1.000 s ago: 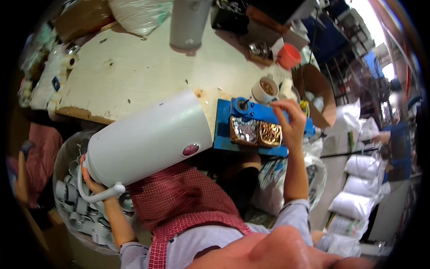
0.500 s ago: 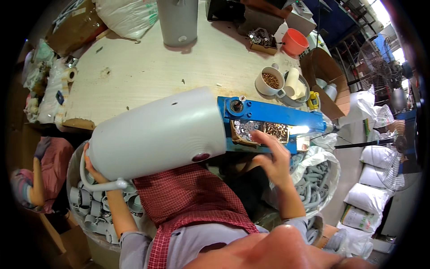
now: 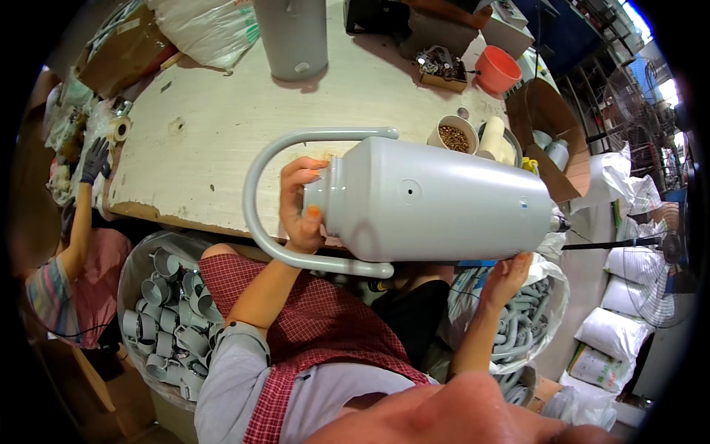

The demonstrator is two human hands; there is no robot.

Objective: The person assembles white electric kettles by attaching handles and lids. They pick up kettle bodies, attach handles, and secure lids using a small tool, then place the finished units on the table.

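Observation:
A large grey plastic tank [image 3: 451, 196] lies on its side across the front of the bench, narrow neck to the left and wide base to the right. Its U-shaped grey handle [image 3: 253, 185] loops out past the neck. My left hand [image 3: 299, 211] reaches inside that loop, its fingers and thumb wrapped round the neck. At the lower right edge of the base, my right hand [image 3: 509, 280] grips the tank, its fingertips partly hidden behind it. The tank covers most of the blue metal fixture.
Another grey tank [image 3: 292, 44] stands at the back of the white bench [image 3: 188, 140]. Beyond my tank are a cup of brass-coloured parts [image 3: 454, 135] and a red bowl [image 3: 497, 70]. A bag of grey collars [image 3: 166, 311] and a bag of grey handles [image 3: 521, 318] flank me. A gloved co-worker [image 3: 92, 244] is at left.
The tank has shifted right over the blue fixture and rolled, hiding its red oval spot. My left hand has moved to the neck; my right has come from the small parts to the base.

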